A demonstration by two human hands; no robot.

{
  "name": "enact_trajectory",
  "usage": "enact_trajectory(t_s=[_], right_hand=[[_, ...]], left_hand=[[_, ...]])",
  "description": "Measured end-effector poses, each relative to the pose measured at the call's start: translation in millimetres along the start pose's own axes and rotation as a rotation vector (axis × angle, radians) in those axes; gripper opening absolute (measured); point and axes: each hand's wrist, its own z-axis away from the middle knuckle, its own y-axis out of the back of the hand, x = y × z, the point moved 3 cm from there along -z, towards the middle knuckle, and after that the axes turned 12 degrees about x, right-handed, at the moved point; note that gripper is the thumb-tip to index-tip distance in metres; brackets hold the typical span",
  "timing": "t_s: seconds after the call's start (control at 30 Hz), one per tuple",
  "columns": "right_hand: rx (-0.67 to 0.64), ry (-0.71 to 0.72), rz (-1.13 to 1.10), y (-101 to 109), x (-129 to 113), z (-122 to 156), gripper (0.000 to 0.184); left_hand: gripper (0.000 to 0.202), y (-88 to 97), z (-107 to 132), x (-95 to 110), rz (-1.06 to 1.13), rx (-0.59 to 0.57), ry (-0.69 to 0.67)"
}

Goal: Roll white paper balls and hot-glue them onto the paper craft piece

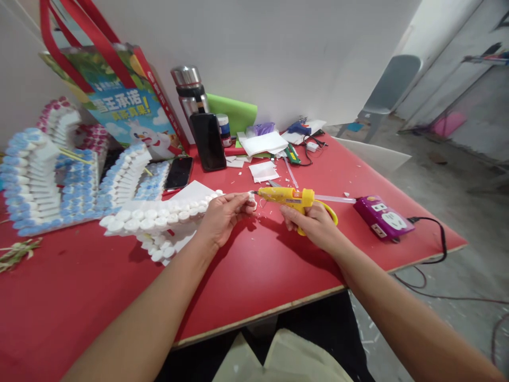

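My right hand (314, 222) is closed round the handle of a yellow hot glue gun (284, 196). A clear glue stick (336, 199) sticks out of the gun's back end. Its nozzle points left, at a small white piece (251, 200) pinched between the fingertips of my left hand (225, 215). Whether the nozzle touches the piece, I cannot tell. Just left of that hand lies a white board model (151, 218) covered in rows of round white pieces, partly hidden by my hand and forearm.
Blue-and-white models (34, 185) stand at the left before a printed bag (135, 114). A thermos (189, 87), an upright phone (208, 142) and a flat phone (178, 173) are behind. Paper scraps (264, 143) and a green cutter (292, 154) lie further right. A purple power box (382, 218) trails a cord.
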Motion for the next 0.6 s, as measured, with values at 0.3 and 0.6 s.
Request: enact_trajectory(t_s=[0.3,0.6], right_hand=[[0.018,0.012,0.029,0.5,3.3,0.0,0.051],[0.02,0.013,0.047,1.3,4.9,-0.3,0.053]], left_hand=[[0.026,-1.3,0.2,1.1,0.0,-0.013,-0.008],[0.023,0.2,-2.1,-0.4,0.077,-0.028,0.028]])
